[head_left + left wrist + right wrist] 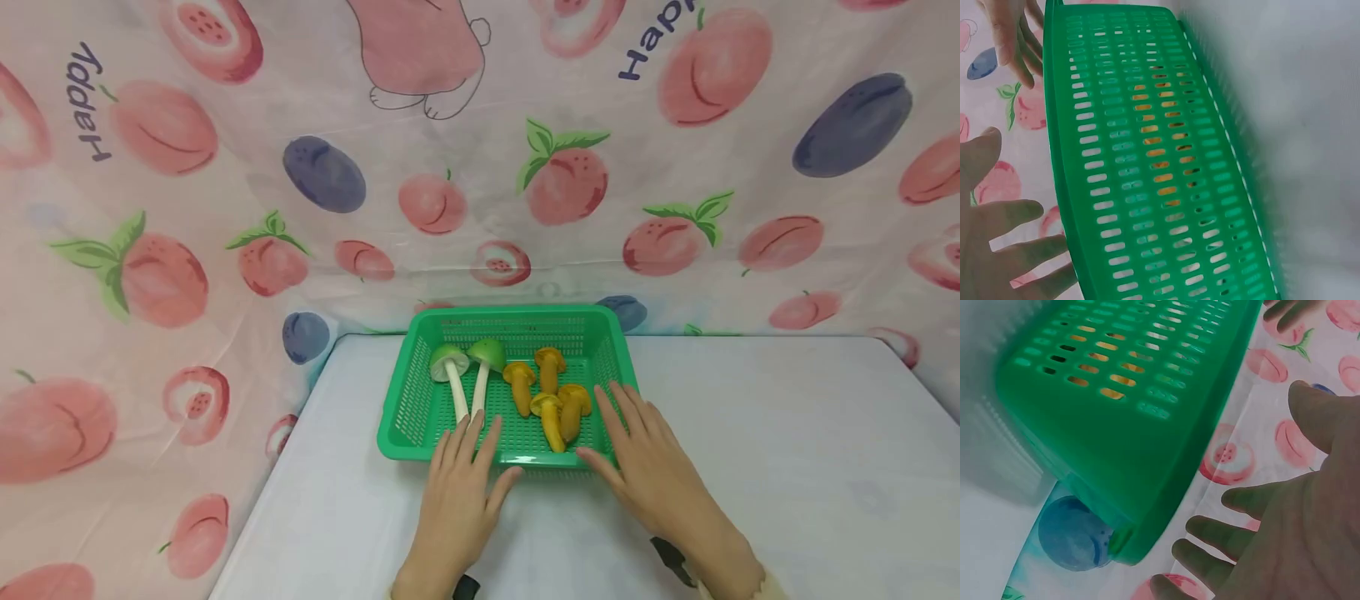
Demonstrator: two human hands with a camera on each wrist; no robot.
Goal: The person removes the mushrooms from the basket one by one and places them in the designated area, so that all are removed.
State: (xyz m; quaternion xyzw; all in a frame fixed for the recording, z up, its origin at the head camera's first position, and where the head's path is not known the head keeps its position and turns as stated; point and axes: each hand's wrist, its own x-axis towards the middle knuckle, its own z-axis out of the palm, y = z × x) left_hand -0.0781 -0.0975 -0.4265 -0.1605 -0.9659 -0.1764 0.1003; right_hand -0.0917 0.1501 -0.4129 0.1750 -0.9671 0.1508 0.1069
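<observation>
A green plastic basket (517,459) with slotted walls stands on the table. Inside, at the left, lie two mushrooms with green caps (487,353) and long white stems. Several yellow-brown mushrooms (551,417) lie right of them. My left hand (459,492) is spread over the basket's near rim, its fingertips overlapping the white stems in the head view. Over the near right corner, my right hand (651,467) has its fingers spread and straight. Neither hand holds anything. In the left wrist view, orange patches show through the slots of the basket wall (1104,187).
The table (787,467) has a white surface. Behind it and along the left hangs a cloth (480,167) printed with peaches and plums. Dark bands (671,558) show at the wrists.
</observation>
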